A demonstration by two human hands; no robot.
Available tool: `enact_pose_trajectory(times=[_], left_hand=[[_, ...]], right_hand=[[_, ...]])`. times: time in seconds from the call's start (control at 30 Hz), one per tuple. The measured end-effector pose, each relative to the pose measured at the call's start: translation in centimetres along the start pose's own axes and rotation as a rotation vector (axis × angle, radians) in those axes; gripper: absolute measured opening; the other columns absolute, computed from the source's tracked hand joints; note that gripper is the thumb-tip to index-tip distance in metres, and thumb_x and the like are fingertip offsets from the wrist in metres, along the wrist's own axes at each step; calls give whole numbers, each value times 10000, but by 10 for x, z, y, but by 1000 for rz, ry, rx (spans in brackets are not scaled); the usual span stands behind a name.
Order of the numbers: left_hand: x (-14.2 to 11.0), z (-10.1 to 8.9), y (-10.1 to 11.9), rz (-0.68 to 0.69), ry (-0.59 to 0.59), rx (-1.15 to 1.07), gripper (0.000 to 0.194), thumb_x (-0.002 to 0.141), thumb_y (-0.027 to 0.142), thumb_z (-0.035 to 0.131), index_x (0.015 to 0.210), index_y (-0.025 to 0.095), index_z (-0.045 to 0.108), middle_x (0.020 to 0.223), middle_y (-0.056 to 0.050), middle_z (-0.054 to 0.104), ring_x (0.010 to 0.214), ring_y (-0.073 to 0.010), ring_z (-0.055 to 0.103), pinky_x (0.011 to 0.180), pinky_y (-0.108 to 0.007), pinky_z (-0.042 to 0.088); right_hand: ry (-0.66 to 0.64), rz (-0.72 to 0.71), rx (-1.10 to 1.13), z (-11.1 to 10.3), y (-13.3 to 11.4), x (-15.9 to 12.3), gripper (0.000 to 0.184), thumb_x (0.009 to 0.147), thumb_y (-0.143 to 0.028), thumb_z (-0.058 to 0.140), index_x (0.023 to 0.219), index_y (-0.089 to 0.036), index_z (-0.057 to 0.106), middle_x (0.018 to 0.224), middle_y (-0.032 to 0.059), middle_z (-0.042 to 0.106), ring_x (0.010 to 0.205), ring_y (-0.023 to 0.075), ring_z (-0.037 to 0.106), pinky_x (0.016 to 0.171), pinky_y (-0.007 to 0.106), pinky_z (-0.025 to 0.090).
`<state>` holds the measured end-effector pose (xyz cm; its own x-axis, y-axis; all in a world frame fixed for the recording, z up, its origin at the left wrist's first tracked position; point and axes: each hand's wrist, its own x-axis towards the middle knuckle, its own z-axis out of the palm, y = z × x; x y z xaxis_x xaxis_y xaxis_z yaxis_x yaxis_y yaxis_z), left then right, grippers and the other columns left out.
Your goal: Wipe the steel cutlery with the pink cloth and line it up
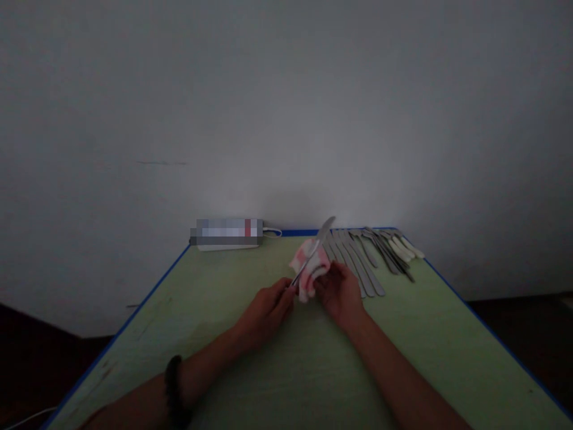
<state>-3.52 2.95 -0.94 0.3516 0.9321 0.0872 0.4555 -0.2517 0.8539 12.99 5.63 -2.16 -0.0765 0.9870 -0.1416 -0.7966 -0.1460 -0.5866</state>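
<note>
i see the knife (316,245) slanting away rightward across the cloth (319,263), its near end gripped by the left hand (267,309) left of the cloth, while the right hand (345,297) clutches the cloth's right side.

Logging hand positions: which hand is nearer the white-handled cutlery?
Right. The right hand, at the cloth, is left of the white-handled cutlery; the left hand, gripping a knife, is farther left.

The green desk (215,280) is edged in blue. At its far right, metal cutlery (367,274) and white-handled utensils (400,249) are laid out; a blurred white box (228,246) is set far left.
</note>
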Motion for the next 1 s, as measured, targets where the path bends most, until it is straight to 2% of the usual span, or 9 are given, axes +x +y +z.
enact_pose_trajectory(times=[0.1,0.2,0.3,0.43,0.57,0.67,0.8,0.9,1.0], left_hand=[[0,0,0,-11,7,59,299,925,387,320,767,188,477,550,57,462,506,-110,455,521,-216,359],[0,0,1,2,-27,94,288,932,375,294,809,188,475,564,49,486,506,-115,471,521,-217,367],[-3,2,2,45,-111,177,218,919,319,312,912,181,480,592,35,527,504,-122,484,517,-221,361],[-5,3,4,75,-188,279,220,917,273,300,1001,172,476,584,29,544,489,-129,491,523,-229,357],[-6,3,8,105,-221,347,234,930,287,293,1000,170,483,605,19,558,505,-134,506,531,-231,355],[-10,5,9,149,-261,404,243,933,350,327,970,181,498,633,15,569,525,-137,515,526,-229,344],[-16,7,12,213,-319,402,236,924,376,373,906,188,514,691,9,587,574,-133,524,554,-227,356],[-17,5,14,237,-372,307,259,927,385,381,931,181,540,748,1,607,627,-130,537,597,-224,386],[-14,4,11,185,-382,145,317,953,383,322,949,168,556,716,8,617,618,-115,541,605,-209,402]], right_hand=[[-159,-71,-100,2,1,-4,13,703,-172,619,709,-164,627,683,0,619,615,117,555,580,233,449],[-241,-176,-303,5,7,-9,148,708,-205,661,853,-187,637,788,-13,628,685,102,556,662,223,445],[-167,-211,-501,9,14,-15,251,734,-315,665,949,-208,590,877,3,633,761,116,576,731,244,447],[-85,-247,-667,12,20,-22,364,770,-454,601,1035,-210,546,780,0,616,680,130,563,642,251,446],[16,-315,-762,13,22,-23,332,793,-499,539,898,-193,614,743,-2,595,702,134,544,618,236,419],[146,-283,-725,12,18,-21,335,789,-503,519,781,-185,626,659,-15,563,613,126,503,544,235,383],[259,-282,-584,10,4,-15,306,785,-460,502,795,-183,629,666,1,573,586,128,511,508,237,382],[315,-343,-490,7,-6,-10,274,779,-424,495,806,-183,621,709,14,581,617,126,528,537,235,408],[294,-396,-461,5,-8,-9,254,767,-423,493,777,-185,581,667,-4,543,565,115,498,516,238,408]])
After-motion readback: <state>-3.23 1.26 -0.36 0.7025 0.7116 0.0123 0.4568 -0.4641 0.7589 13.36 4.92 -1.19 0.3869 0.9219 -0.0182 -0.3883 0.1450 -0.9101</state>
